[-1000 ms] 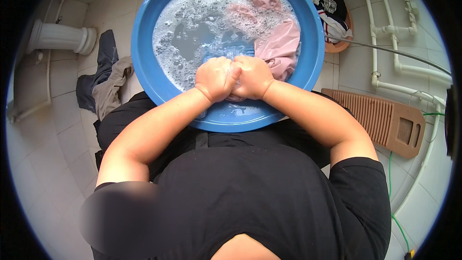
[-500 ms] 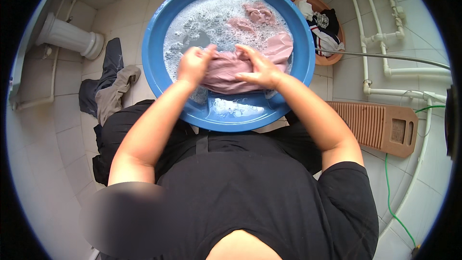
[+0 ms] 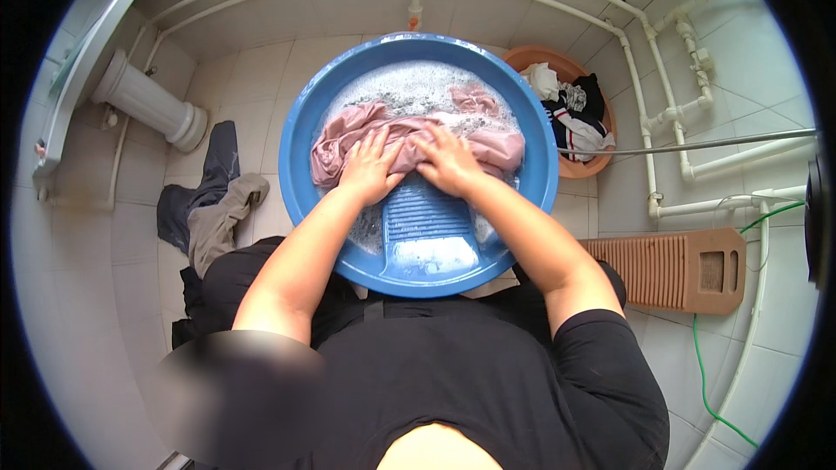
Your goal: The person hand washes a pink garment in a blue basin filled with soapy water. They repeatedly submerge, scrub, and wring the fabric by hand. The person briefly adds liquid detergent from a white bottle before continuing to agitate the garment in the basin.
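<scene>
A pink garment [image 3: 335, 144] lies bunched across the middle of a large blue basin [image 3: 294, 157] of sudsy water [image 3: 396, 83]. On its near side my left hand [image 3: 370, 165] rests palm down, fingers spread over the folds. Beside it my right hand [image 3: 448, 161] lies flat on the same cloth, fingers stretched forward. Both hands are at the upper end of the ridged washboard [image 3: 427, 218] built into the basin's near side. Another bit of pink cloth [image 3: 475, 100] shows through the foam at the far right. What lies under the suds is hidden.
An orange tub [image 3: 585, 167] of white and black clothes stands at the far right. A brown washboard [image 3: 649, 270] lies to the right, near a green hose [image 3: 704, 374]. Dark and grey clothes [image 3: 222, 200] lie on the floor at left, below a white pedestal [image 3: 152, 104].
The gathered pink garment was gripped lower, over the washboard. It now lies farther up and spread leftward, my hands flat on it and the ridges uncovered. The view has tilted up.
</scene>
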Available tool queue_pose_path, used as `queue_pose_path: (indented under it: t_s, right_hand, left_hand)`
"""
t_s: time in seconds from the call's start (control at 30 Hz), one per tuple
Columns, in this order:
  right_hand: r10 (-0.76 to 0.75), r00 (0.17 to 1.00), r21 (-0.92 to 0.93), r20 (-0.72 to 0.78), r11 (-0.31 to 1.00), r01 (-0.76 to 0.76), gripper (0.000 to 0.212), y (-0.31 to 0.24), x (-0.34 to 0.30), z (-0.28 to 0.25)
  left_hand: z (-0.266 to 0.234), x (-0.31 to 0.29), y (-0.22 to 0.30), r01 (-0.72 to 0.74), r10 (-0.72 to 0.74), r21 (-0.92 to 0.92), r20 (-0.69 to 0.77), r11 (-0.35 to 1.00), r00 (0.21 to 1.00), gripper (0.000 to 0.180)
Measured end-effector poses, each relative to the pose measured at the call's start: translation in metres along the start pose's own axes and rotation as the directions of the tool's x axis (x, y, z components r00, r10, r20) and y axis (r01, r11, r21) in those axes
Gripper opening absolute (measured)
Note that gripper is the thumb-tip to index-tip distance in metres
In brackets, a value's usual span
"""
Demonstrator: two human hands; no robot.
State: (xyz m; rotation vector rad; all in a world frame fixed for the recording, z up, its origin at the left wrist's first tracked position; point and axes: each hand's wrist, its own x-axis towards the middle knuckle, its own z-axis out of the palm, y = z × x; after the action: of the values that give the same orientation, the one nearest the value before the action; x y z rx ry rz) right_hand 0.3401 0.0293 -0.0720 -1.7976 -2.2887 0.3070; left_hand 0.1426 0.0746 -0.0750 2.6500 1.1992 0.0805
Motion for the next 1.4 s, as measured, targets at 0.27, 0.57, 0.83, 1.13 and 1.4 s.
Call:
queue_pose_path:
  t_s: [0.27, 0.57, 0.83, 1.13, 1.4]
  right_hand:
    - [0.077, 0.914, 0.338, 0.398, 0.914, -0.223, 0.064, 0.029, 0.032, 0.018]
    - [0.134, 0.909, 0.409, 0.396, 0.86, -0.304, 0.081, 0.058, 0.025, -0.009]
    - [0.189, 0.923, -0.079, 0.335, 0.982, -0.173, 0.047, 0.072, -0.013, -0.048]
    - [0.129, 0.973, 0.979, 0.189, -0.102, -0.176, 0.031, 0.046, -0.047, -0.083]
    - [0.335, 0.891, 0.842, 0.306, 0.341, -0.417, 0.031, -0.028, -0.056, -0.102]
  left_hand:
    - [0.039, 0.023, -0.032, 0.037, -0.044, -0.206, -0.03, 0.978, 0.999, 0.062]
    - [0.017, 0.038, -0.038, 0.371, -0.325, -0.394, 0.18, 0.841, 0.928, 0.065]
    - [-0.06, 0.014, -0.024, 0.287, -0.207, -0.212, 0.331, 0.934, 0.921, 0.064]
    - [-0.084, -0.019, -0.023, 0.321, 0.006, -0.938, 0.323, -0.13, 0.946, 0.04]
    - [-0.08, -0.034, 0.05, 0.308, -0.244, -0.742, 0.532, -0.595, 0.811, 0.029]
